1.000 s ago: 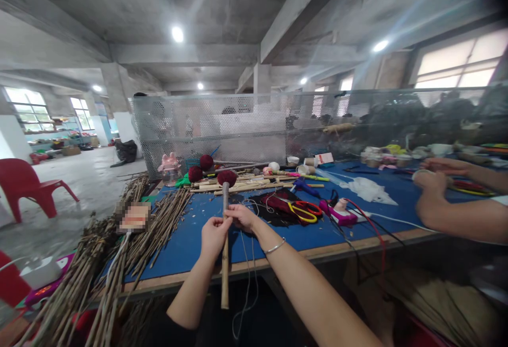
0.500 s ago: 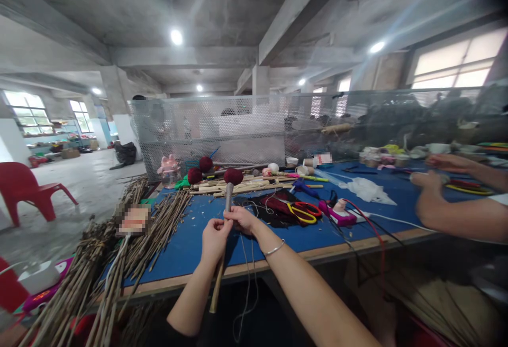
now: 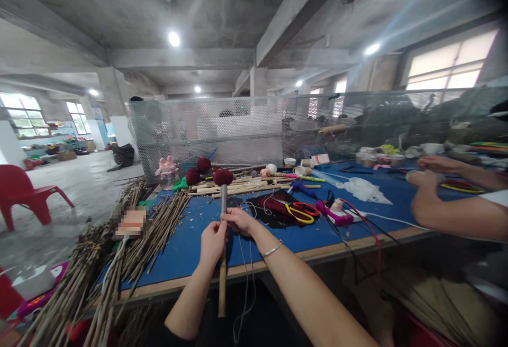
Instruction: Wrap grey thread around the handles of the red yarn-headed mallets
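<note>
A wooden stick with a dark red ball on its top stands nearly upright in front of me. Just under the ball, a pale grey wrapping covers the stick. My left hand pinches the stick around its middle. Slightly higher, my right hand has its fingers closed on the stick, against the lower end of the wrapping. A thin pale cord hangs in a loop below my right hand, past the table edge. The fingertips hide where the cord meets the stick.
Bundled thin sticks lie at the left of the blue table. Scissors rest on dark cloth, near a purple power strip. Two more red balls sit behind. A co-worker's hands are at the right.
The stick has turned from leaning to nearly upright, its lower end swinging right and its red ball shifting left. Both hands keep their grip. The whole view has shifted slightly.
</note>
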### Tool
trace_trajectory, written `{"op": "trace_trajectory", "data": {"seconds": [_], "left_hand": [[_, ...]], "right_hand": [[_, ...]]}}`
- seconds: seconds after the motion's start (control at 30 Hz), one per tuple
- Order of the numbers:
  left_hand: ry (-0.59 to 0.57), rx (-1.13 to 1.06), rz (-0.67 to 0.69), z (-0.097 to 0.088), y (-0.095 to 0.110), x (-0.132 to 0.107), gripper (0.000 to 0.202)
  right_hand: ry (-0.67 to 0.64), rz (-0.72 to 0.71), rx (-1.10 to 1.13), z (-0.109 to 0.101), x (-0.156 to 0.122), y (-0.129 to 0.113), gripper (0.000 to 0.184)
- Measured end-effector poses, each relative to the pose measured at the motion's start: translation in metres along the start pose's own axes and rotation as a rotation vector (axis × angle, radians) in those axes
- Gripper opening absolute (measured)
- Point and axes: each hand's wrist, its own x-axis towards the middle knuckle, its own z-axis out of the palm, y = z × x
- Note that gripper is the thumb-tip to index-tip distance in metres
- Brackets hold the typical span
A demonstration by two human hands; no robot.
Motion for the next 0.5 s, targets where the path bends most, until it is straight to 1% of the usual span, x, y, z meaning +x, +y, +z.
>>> {"op": "trace_trajectory", "data": {"seconds": [0.1,0.17,0.23,0.37,0.43,0.5], "left_hand": [[0.083,0.020,0.046,0.0007,0.0003,-0.0001,0.030],[0.089,0.042,0.051,0.0008,0.0005,-0.0001,0.029],[0.074,0.047,0.037,0.0009,0.0002,0.0000,0.028],[0.010,-0.010,-0.045,0.0017,-0.0016,0.0008,0.031],[-0.023,-0.050,-0.068,0.0023,-0.0019,0.0010,0.031],[-0.028,-0.057,-0.068,0.0027,-0.0013,0.0007,0.032]], "right_hand": [[0.022,-0.002,0.001,-0.0013,0.0015,0.0026,0.037],[0.016,0.004,-0.002,-0.0012,0.0017,0.0033,0.037],[-0.002,0.009,0.001,-0.0004,0.0013,0.0029,0.036],[-0.033,0.036,0.012,0.0016,-0.0001,0.0004,0.036],[-0.021,0.039,0.008,0.0021,-0.0006,-0.0006,0.036],[0.003,0.029,0.003,0.0021,-0.0009,-0.0011,0.036]]}}
